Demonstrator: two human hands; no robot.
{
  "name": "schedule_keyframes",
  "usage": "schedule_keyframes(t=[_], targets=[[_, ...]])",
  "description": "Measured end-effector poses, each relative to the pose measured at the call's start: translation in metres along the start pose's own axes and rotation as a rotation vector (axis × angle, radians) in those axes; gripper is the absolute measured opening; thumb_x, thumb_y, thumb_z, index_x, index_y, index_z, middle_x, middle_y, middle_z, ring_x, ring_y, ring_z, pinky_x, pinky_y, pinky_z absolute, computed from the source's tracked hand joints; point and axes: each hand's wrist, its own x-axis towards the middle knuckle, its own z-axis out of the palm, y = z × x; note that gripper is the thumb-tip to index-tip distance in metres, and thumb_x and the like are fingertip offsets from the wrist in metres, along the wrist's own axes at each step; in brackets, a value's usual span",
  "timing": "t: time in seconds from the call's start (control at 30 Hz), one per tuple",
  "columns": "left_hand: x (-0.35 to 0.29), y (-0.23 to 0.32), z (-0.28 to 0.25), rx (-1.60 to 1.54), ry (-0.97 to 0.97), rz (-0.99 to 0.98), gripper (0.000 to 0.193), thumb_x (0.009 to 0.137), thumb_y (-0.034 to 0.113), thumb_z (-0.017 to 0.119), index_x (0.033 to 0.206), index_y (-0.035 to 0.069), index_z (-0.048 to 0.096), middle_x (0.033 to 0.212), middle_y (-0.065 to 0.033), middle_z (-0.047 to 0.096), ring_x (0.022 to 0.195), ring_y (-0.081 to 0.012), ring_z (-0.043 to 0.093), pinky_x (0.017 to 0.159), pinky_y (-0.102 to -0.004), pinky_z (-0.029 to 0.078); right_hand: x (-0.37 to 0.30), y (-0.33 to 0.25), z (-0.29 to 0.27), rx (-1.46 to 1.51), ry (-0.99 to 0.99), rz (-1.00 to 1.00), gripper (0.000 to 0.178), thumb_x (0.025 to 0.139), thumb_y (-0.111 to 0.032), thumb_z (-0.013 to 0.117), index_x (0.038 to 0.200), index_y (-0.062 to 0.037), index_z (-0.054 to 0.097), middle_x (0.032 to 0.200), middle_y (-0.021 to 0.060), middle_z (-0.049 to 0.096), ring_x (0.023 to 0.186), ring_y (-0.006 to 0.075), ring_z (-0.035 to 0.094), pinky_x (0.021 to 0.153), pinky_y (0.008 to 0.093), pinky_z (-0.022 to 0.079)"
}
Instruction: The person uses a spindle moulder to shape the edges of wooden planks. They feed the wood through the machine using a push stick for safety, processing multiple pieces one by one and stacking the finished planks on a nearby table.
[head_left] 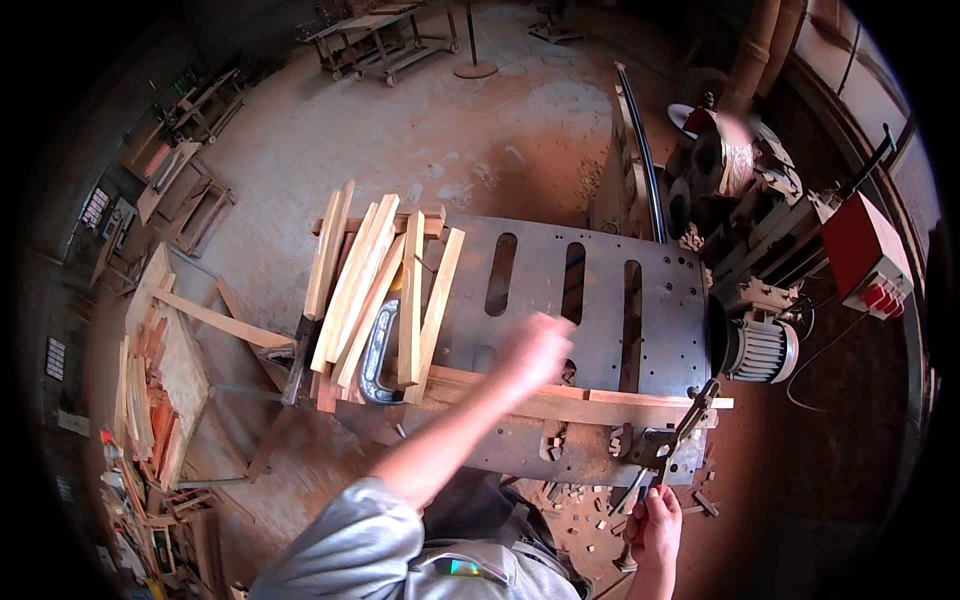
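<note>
My left hand is over the steel machine table, smeared by motion, so its fingers cannot be made out. Just below it, a narrow wooden strip lies along a curved wooden piece near the table's front edge. At the right end of that strip stands a metal lever clamp. Close by its lower end, my right hand is closed, fingers wrapped round the clamp's lever. Several pale wooden strips are stacked at the table's left, beside a blue-grey C-clamp.
Long slots cut through the table. An electric motor and a red switch box stand at the right. Offcuts litter the floor near my body. A rack with wood pieces is at the left; wheeled carts stand far back.
</note>
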Motion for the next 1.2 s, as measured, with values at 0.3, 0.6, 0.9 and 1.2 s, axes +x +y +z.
schedule_keyframes(t=[0.3, 0.6, 0.9, 1.2], targets=[[-0.066, -0.114, -0.102, 0.364, 0.081, -0.695, 0.051, 0.094, 0.033, 0.063, 0.124, -0.006, 0.05, 0.106, -0.0307, 0.07, 0.101, -0.043, 0.07, 0.092, -0.0495, 0.054, -0.004, -0.004, 0.001, 0.005, -0.014, -0.049, 0.015, 0.099, -0.023, 0.057, 0.098, -0.0094, 0.051, 0.07, 0.0019, 0.052, 0.041, 0.014, 0.047, 0.035, 0.0276, 0.035], [-0.092, -0.13, -0.112, -1.165, 0.378, -0.31, 0.029, 0.097, 0.019, 0.06, 0.12, 0.002, 0.058, 0.096, -0.0111, 0.069, 0.077, -0.0185, 0.068, 0.066, -0.0324, 0.057, -0.007, -0.006, 0.006, 0.035, -0.056, -0.056, 0.015, 0.101, -0.023, 0.055, 0.095, -0.0102, 0.049, 0.069, 0.0011, 0.05, 0.041, 0.0132, 0.044, 0.036, 0.0273, 0.035], [-0.05, -0.054, -0.075, -0.757, -0.08, -0.078, 0.027, 0.101, 0.018, 0.052, 0.12, 0.0, 0.058, 0.093, -0.0101, 0.07, 0.075, -0.0157, 0.067, 0.066, -0.03, 0.055, -0.011, -0.014, 0.008, -0.043, -0.01, -0.056, 0.013, 0.101, -0.023, 0.057, 0.094, -0.0124, 0.053, 0.066, -0.0035, 0.045, 0.043, 0.0095, 0.039, 0.037, 0.027, 0.03], [-0.004, 0.028, 0.016, 0.257, -0.316, 0.459, 0.025, 0.095, 0.029, 0.061, 0.111, 0.011, 0.059, 0.099, -0.0156, 0.07, 0.097, -0.0386, 0.067, 0.081, -0.05, 0.053, -0.01, -0.011, 0.005, 0.126, -0.104, -0.065, 0.018, 0.102, -0.023, 0.055, 0.095, -0.0088, 0.047, 0.065, -0.0015, 0.046, 0.042, 0.0091, 0.037, 0.037, 0.0272, 0.029]])
